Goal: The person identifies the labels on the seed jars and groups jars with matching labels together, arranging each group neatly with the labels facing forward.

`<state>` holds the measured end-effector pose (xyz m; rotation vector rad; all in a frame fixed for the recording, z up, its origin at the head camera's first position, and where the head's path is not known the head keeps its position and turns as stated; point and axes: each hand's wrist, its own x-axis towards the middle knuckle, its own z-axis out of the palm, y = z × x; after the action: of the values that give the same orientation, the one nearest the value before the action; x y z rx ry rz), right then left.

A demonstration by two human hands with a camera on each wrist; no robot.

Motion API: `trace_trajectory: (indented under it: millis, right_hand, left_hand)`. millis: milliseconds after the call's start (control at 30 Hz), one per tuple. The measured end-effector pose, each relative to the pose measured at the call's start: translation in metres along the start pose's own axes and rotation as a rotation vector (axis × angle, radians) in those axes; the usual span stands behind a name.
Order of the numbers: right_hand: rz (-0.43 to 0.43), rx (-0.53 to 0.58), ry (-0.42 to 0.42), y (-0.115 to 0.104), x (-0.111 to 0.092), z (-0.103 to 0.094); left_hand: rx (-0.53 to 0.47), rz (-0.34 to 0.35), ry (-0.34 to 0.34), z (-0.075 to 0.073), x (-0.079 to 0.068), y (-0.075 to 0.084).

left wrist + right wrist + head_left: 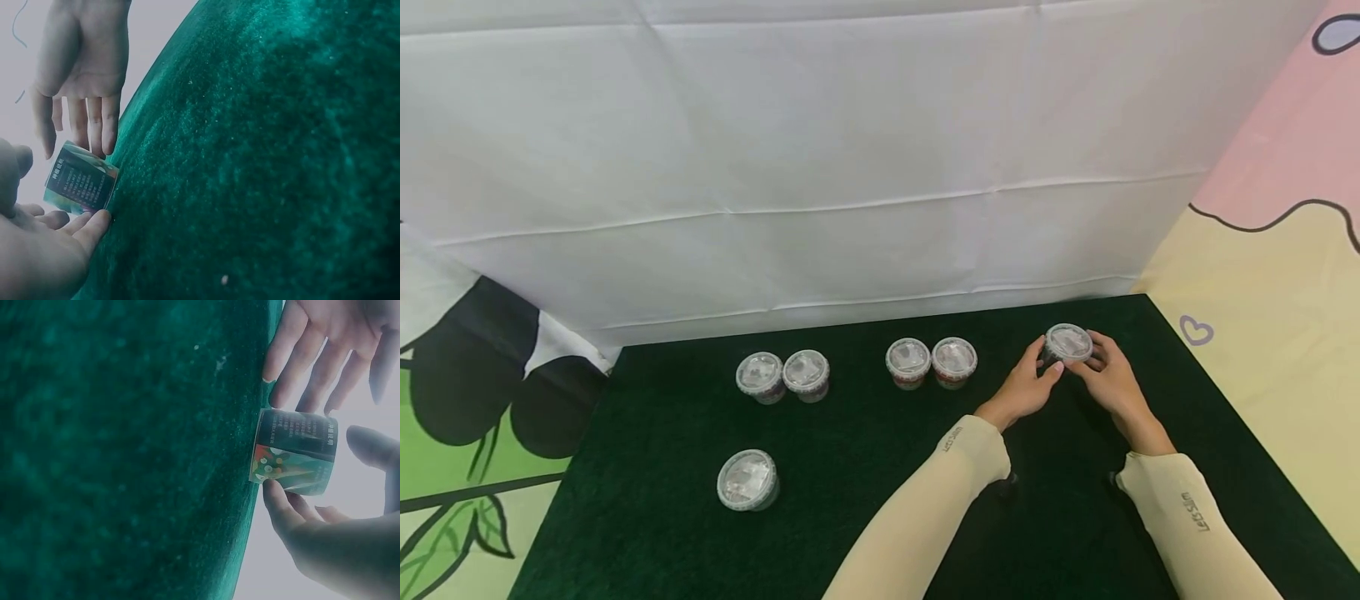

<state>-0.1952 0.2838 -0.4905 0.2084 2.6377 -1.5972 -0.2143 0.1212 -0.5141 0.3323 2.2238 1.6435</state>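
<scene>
A small round tub with a clear lid (1069,342) sits at the far right of the green cloth, between both hands. My left hand (1022,387) has its fingertips at the tub's left side, with the thumb by its front. On the opposite side, the fingers of my right hand (1108,379) reach along the wall. Both wrist views show fairly straight fingers at the tub's sides and thumbs standing off from it. Pale lettering on a dark label panel shows on the tub (81,178) in the left wrist view; a colourful picture (281,465) appears in the right one.
Similar lidded tubs stand in two pairs along the back, one pair left (806,372) and one mid-table (908,360). A single tub (747,481) is nearer the front left. White cloth (850,167) hangs behind the green table (662,417); a patterned sheet (1285,333) borders the right.
</scene>
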Motion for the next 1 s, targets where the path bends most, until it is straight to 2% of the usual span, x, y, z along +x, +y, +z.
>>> trace_trajectory:
  millis: [267,500,833,1000]
  right_hand:
    - [-0.012,-0.013,-0.004,0.004,0.002,0.0]
    - [-0.023,-0.011,-0.006,0.0,-0.006,-0.001]
    - [-0.066,-0.037,-0.033,-0.014,-0.022,0.001]
    - [-0.072,-0.037,-0.049,-0.021,-0.031,0.003]
  left_hand:
    - [0.007,0.016,0.003,-0.001,-0.002,0.001]
    - [0.026,0.082,0.038,-0.002,-0.006,0.001]
    - [-0.007,0.146,0.092,-0.009,-0.024,0.004]
    - [-0.036,0.203,0.107,-0.014,-0.035,0.004]
